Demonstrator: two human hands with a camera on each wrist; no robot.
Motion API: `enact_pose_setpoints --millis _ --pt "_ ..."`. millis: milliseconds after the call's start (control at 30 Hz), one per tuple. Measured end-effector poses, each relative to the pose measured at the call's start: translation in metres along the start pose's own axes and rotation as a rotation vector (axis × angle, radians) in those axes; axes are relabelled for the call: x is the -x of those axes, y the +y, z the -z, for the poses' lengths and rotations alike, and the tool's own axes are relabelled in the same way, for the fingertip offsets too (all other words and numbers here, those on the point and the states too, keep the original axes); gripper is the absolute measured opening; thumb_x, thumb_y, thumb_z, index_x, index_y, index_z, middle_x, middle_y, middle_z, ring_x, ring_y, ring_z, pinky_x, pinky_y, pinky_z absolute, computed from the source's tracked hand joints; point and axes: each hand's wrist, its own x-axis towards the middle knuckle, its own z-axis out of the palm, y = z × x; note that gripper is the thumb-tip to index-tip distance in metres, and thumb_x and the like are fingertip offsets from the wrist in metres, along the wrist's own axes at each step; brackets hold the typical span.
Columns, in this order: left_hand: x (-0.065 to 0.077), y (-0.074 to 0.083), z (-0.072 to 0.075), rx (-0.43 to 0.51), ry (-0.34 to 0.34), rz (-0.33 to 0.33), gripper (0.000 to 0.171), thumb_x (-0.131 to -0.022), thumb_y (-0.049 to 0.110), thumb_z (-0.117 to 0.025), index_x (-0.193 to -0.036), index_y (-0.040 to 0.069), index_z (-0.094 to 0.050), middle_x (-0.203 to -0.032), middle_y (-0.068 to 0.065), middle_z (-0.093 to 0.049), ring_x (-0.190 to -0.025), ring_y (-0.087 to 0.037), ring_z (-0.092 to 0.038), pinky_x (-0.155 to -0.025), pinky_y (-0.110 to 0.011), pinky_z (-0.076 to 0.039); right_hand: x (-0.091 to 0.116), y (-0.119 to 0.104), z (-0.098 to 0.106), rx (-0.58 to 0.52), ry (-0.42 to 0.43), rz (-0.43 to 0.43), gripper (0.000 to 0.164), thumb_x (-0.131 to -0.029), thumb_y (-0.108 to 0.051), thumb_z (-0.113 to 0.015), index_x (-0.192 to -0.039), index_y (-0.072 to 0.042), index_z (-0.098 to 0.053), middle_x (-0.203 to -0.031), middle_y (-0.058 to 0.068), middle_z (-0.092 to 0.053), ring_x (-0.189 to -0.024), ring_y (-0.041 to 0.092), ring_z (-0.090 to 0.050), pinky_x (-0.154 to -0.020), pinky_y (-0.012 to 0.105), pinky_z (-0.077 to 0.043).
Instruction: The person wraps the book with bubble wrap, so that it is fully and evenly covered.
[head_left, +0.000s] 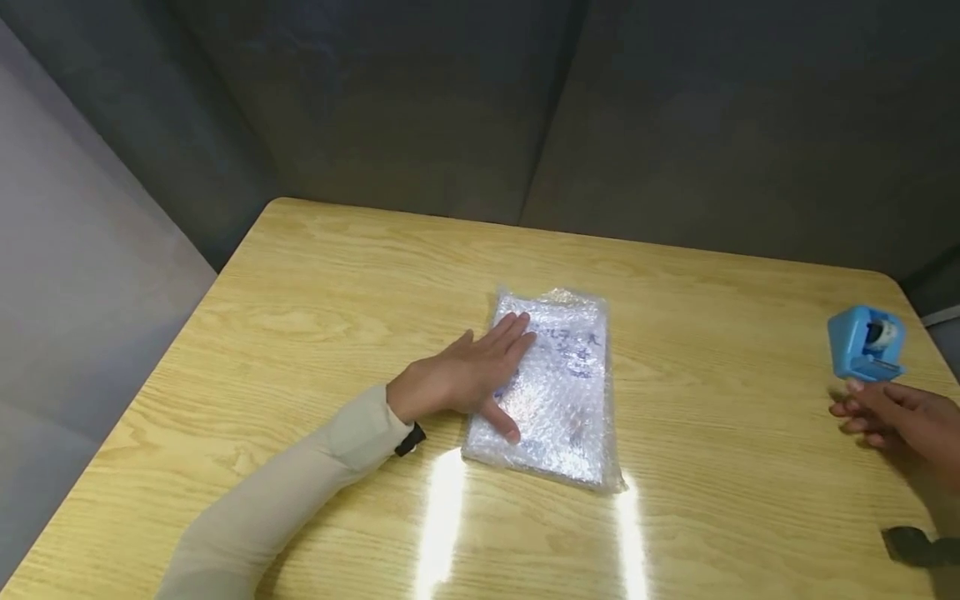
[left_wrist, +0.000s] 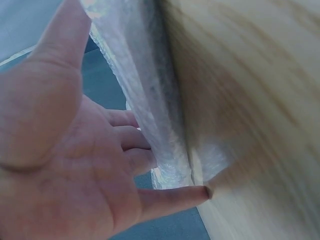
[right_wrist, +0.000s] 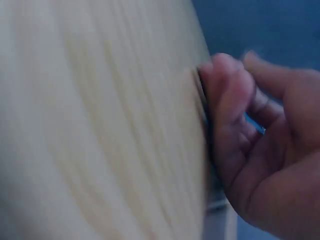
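A flat, rectangular package in bubble wrap (head_left: 562, 408) lies mid-table, with blue handwriting showing through its clear wrapping. My left hand (head_left: 476, 375) rests across its left side, fingers straight and thumb spread. In the left wrist view, the left hand (left_wrist: 75, 155) has its fingers against the package's side (left_wrist: 145, 85), with the little finger close to the tabletop. At the right, my right hand (head_left: 900, 417) is just below a blue tape dispenser (head_left: 862, 346), thumb tip close to its base. The fingers of the right hand (right_wrist: 250, 115) are loosely curled, and nothing shows between them.
The wood-grain table (head_left: 337, 275) has rounded far corners. Dark grey panels (head_left: 420, 108) stand behind it, and a paler grey surface (head_left: 67, 275) lies beyond its left edge. Bright light reflections fall on the table near the package's lower edge.
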Motion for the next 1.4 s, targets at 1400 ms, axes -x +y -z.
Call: enact_pose_setpoints --millis 1400 --pt "0.002 0.004 0.003 -0.015 0.000 -0.017 0.136 -0.077 0.064 -0.081 -0.166 0.007 0.004 -0.169 -0.011 0.025 -0.156 -0.024 0.021 -0.123 -0.065 -0.007 0.003 -0.210 -0.224 -0.358 -0.306 0.416 0.023 -0.108 -0.016 -0.058 -0.127 -0.003 -0.064 -0.092 0.011 -0.072 -0.053 0.010 -0.055 -0.044 0.022 -0.042"
